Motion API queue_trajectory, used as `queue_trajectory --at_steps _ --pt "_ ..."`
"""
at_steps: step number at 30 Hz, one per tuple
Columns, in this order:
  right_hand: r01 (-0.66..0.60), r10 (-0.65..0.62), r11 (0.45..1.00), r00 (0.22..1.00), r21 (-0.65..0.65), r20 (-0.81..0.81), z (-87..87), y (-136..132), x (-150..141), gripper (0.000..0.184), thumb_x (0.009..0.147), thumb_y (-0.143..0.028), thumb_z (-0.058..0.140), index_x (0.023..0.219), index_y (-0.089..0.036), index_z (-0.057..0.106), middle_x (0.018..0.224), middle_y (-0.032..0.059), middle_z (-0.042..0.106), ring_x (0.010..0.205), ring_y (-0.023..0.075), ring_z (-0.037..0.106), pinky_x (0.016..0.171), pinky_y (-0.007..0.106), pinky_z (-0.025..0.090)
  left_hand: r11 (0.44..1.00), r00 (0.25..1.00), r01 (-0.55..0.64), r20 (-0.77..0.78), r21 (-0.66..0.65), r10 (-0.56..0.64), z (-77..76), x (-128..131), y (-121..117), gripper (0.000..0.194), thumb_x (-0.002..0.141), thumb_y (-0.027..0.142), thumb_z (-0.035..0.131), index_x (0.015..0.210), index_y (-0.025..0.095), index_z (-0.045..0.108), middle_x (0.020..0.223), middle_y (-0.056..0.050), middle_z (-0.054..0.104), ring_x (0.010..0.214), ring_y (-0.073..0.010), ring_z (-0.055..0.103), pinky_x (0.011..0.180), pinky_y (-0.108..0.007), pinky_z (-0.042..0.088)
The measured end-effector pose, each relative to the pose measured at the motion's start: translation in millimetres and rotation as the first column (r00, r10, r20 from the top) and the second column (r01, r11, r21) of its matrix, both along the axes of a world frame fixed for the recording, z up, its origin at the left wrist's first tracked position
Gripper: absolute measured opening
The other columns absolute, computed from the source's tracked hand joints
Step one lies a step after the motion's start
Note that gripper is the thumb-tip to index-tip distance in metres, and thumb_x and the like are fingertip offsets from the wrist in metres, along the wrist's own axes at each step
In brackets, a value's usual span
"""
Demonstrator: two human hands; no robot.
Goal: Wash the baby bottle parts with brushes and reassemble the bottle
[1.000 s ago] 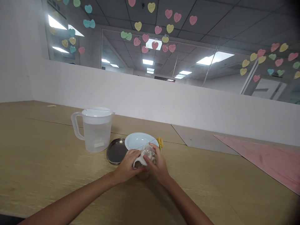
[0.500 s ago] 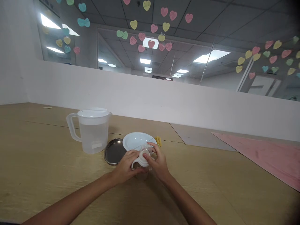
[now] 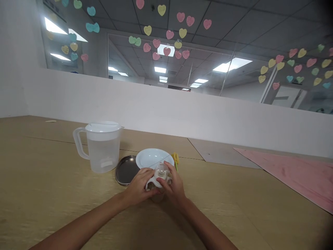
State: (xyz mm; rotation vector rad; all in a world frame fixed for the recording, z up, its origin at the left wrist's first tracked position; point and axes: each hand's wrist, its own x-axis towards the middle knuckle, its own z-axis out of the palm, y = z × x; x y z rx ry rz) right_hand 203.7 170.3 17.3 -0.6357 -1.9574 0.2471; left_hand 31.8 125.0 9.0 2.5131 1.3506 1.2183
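Note:
A small baby bottle (image 3: 159,180) with white side handles and a clear dome cap stands on the wooden table (image 3: 52,194) in front of me. My left hand (image 3: 139,185) is wrapped round its left side, near one handle. My right hand (image 3: 174,184) grips its right side, fingers up by the cap. The bottle's lower body is mostly hidden between my hands.
A clear plastic jug (image 3: 100,146) with a white lid and water stands to the left. A round metal lid (image 3: 126,171) and a white plate (image 3: 153,158) lie just behind the bottle, a yellow item (image 3: 176,158) beside the plate. A pink sheet (image 3: 293,172) lies at right.
Both hands stay on the bottle and have shifted only slightly round its top. The camera view has drifted a little to the right.

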Motion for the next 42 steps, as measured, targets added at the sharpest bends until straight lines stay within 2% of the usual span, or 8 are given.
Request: queue_trajectory --at_steps 6,10,16,22,30,33,36,42 --pt "-0.055 0.053 0.998 0.997 -0.039 -0.060 -0.6 -2.9 -1.1 0.051 0.077 -0.041 0.058 0.120 -0.019 0.045 0.115 0.0114 0.059 0.105 0.0248 0.056 0.088 0.040 0.045 1.000 1.000 0.023 0.002 0.001 -0.023 2.9 -0.1 -1.5 0.047 0.077 0.048 0.055 0.112 0.017 0.053 0.107 -0.010 0.059 0.102 -0.0246 0.049 0.091 -0.037 0.037" --pt "-0.089 0.059 0.987 0.974 -0.131 -0.217 2.9 -3.7 -0.2 0.051 0.080 -0.040 0.055 0.124 -0.018 0.040 0.119 0.0124 0.055 0.108 0.0235 0.054 0.089 0.040 0.045 0.999 0.999 0.037 0.022 -0.001 -0.037 4.9 0.5 -1.3 0.049 0.079 0.047 0.055 0.119 0.020 0.049 0.110 -0.008 0.058 0.102 -0.0232 0.049 0.091 -0.036 0.036" --pt "-0.099 0.082 0.993 0.965 -0.059 -0.249 8.1 -2.7 1.9 0.052 0.084 -0.046 0.045 0.127 -0.017 0.038 0.124 0.0130 0.051 0.117 0.0259 0.047 0.096 0.045 0.039 0.998 0.998 0.057 0.026 -0.014 -0.057 7.2 2.8 -2.3 0.053 0.079 0.049 0.054 0.122 0.019 0.047 0.111 -0.010 0.058 0.102 -0.0241 0.049 0.091 -0.037 0.036" --pt "-0.149 0.113 0.984 0.948 -0.099 -0.298 0.4 -0.3 -0.2 0.058 0.085 -0.054 0.037 0.130 -0.018 0.032 0.128 0.0139 0.047 0.118 0.0257 0.046 0.096 0.045 0.039 0.998 0.998 0.061 0.014 0.002 -0.061 6.5 3.5 -2.0 0.055 0.078 0.050 0.054 0.123 0.019 0.046 0.112 -0.011 0.058 0.103 -0.0242 0.050 0.092 -0.037 0.036" --pt "0.033 -0.092 0.993 0.826 -0.116 -0.556 21.2 5.6 2.1 0.054 0.081 -0.040 0.051 0.128 -0.018 0.036 0.124 0.0141 0.046 0.110 0.0218 0.050 0.090 0.038 0.043 0.999 0.999 0.031 0.038 -0.027 -0.030 2.8 -2.6 1.7 0.057 0.076 0.050 0.057 0.123 0.018 0.047 0.114 -0.011 0.057 0.105 -0.0254 0.049 0.092 -0.036 0.037" --pt "0.029 -0.096 0.987 0.891 -0.157 -0.444 19.2 18.1 3.5 0.047 0.077 -0.033 0.056 0.121 -0.020 0.047 0.122 0.0123 0.047 0.103 0.0206 0.052 0.088 0.038 0.045 0.999 0.999 0.031 0.034 -0.027 -0.030 1.1 -3.3 3.3 0.058 0.076 0.049 0.057 0.124 0.019 0.045 0.116 -0.011 0.056 0.107 -0.0249 0.048 0.093 -0.036 0.036" --pt "-0.038 -0.018 0.979 0.962 -0.199 -0.273 8.7 29.7 4.9 0.039 0.076 -0.026 0.055 0.114 -0.021 0.055 0.127 0.0116 0.044 0.093 0.0182 0.055 0.085 0.038 0.046 0.999 0.999 0.031 0.027 -0.024 -0.030 0.1 -2.8 4.0 0.057 0.077 0.048 0.057 0.124 0.020 0.044 0.117 -0.010 0.055 0.107 -0.0241 0.047 0.093 -0.035 0.035" --pt "-0.151 0.115 0.946 0.983 -0.285 -0.140 -0.1 40.3 7.0 0.043 0.074 -0.025 0.055 0.117 -0.024 0.055 0.130 0.0092 0.043 0.087 0.0164 0.056 0.086 0.041 0.045 0.999 0.999 0.033 0.025 -0.034 -0.032 1.7 -1.6 2.6 0.055 0.076 0.050 0.057 0.121 0.020 0.046 0.116 -0.009 0.055 0.106 -0.0232 0.048 0.092 -0.035 0.035"
